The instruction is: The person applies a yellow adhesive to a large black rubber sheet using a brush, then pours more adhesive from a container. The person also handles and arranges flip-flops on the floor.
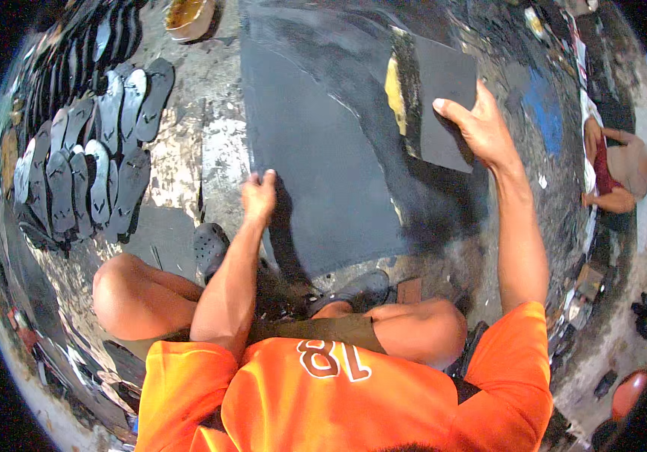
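Note:
A large dark grey rubber-like sheet (304, 143) lies spread on the ground before me. My left hand (260, 197) is at its left edge, fingers curled in and closed on that edge. Over the sheet's right part, my right hand (485, 128) grips a smaller flat grey rectangular board (448, 98) by its right side. The thumb presses on its face, while the other fingers are mostly hidden behind it. Along the board's left side runs a ragged black and yellow strip (396, 94). A darker, uneven coating covers the sheet's right side and far end.
Several rows of grey flip-flop soles (101, 166) lie at the left. A white tub with brownish-yellow contents (190, 19) stands at the far left. My crossed legs are close to the sheet's near edge. Another person (621, 169) sits at the far right.

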Tool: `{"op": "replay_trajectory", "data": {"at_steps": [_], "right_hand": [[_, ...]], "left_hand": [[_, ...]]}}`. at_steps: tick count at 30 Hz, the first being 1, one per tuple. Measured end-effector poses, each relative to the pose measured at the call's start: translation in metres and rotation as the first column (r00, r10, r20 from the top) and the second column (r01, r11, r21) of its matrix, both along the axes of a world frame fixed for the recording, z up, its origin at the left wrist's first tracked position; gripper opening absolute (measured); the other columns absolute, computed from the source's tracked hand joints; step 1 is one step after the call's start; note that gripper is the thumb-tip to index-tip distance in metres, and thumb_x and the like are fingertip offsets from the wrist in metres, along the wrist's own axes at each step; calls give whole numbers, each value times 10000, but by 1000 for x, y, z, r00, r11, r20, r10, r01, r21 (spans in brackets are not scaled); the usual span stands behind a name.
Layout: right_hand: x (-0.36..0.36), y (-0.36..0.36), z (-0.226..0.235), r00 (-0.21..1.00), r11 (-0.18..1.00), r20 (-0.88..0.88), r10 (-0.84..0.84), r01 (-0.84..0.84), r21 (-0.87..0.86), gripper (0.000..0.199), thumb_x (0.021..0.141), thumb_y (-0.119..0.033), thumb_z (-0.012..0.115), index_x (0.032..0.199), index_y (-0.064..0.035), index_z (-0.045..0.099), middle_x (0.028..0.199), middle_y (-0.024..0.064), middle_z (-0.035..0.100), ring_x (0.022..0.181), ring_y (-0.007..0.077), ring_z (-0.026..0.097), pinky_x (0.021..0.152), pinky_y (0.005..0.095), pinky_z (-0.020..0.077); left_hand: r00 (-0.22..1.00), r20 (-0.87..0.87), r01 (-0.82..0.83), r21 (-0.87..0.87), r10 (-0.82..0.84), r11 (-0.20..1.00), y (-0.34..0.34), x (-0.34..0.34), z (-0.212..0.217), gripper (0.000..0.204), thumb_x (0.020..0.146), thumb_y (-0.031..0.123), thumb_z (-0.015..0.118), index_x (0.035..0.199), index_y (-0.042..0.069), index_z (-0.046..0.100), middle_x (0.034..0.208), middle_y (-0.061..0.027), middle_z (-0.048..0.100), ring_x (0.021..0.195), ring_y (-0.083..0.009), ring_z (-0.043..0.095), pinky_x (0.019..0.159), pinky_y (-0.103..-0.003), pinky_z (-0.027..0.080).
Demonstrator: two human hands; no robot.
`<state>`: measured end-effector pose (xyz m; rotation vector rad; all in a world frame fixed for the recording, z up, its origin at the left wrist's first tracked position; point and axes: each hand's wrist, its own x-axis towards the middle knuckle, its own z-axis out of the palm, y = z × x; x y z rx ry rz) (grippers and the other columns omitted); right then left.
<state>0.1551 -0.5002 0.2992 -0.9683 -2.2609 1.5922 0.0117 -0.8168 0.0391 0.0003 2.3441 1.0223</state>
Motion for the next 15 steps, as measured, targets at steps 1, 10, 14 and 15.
{"op": "replay_trajectory", "data": {"at_steps": [1,10,14,15], "right_hand": [[-24,0,-2,998,999,-53,40,-41,-22,476,812,-121,671,1234,15,498,1072,96,629,960,176,593,888,325,466],[-164,41,-39,994,993,-29,110,-108,56,430,789,-93,674,1180,26,542,1043,106,652,918,177,615,835,328,488],[-244,75,-106,985,967,111,135,-155,202,695,748,-180,724,1317,98,439,1135,203,636,1013,246,624,899,321,477],[-265,73,-120,979,960,153,134,-167,224,802,732,-210,737,1368,124,378,1164,238,625,1051,273,621,922,320,471]], "left_hand": [[989,-133,63,-33,-67,997,-4,3,-22,458,906,379,579,1050,-55,604,1012,-262,645,998,-418,609,865,-438,463],[947,-312,136,183,-73,974,87,-1,-13,352,928,298,526,948,-51,565,957,-271,558,951,-436,533,853,-474,420],[937,-194,318,132,-290,939,84,-30,-19,366,928,321,527,931,-42,572,952,-254,565,941,-445,553,818,-501,436],[938,-180,316,99,-295,944,81,-33,-15,385,927,347,530,934,-35,578,938,-245,571,902,-453,559,791,-514,444]]}}
